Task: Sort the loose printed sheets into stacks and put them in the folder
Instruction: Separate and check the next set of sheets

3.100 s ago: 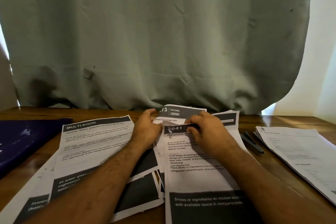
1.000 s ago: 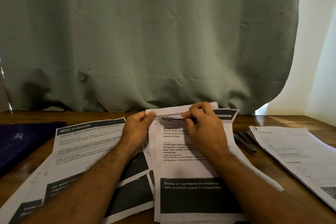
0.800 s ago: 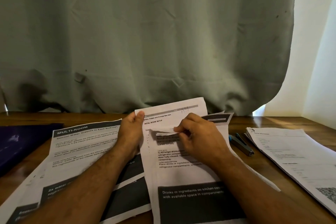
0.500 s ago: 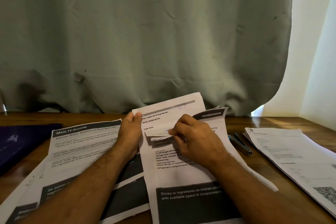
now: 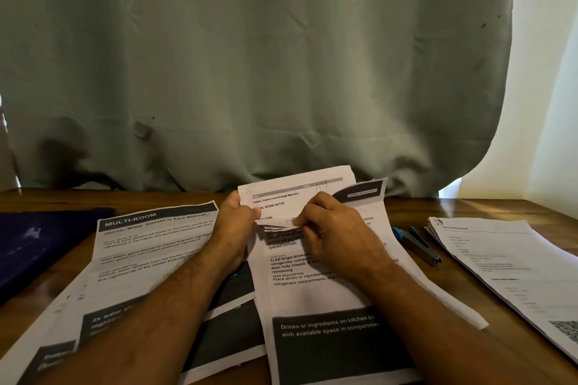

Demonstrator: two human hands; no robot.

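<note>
A pile of printed sheets (image 5: pixel 316 297) lies on the wooden table in front of me. My left hand (image 5: pixel 236 228) grips the pile's upper left edge. My right hand (image 5: pixel 337 234) pinches the folded-down top corners of the upper sheets, and a sheet headed "Unbox, Inspect and Arrange New Item" (image 5: pixel 294 194) stands up behind them. A second stack headed "MULTI-ROOM" (image 5: pixel 150 247) lies to the left. A third stack of white sheets (image 5: pixel 506 262) lies at the right. The dark blue folder (image 5: pixel 40 247) rests at the far left.
A blue and grey stapler (image 5: pixel 417 245) lies on the wooden table (image 5: pixel 403 208) between the middle pile and the right stack. A grey-green curtain (image 5: pixel 250 72) hangs right behind the table's far edge.
My right hand has peeled the top edges of the upper sheets towards me, baring the "Unbox" sheet behind them. My left hand slid up to the pile's top left corner.
</note>
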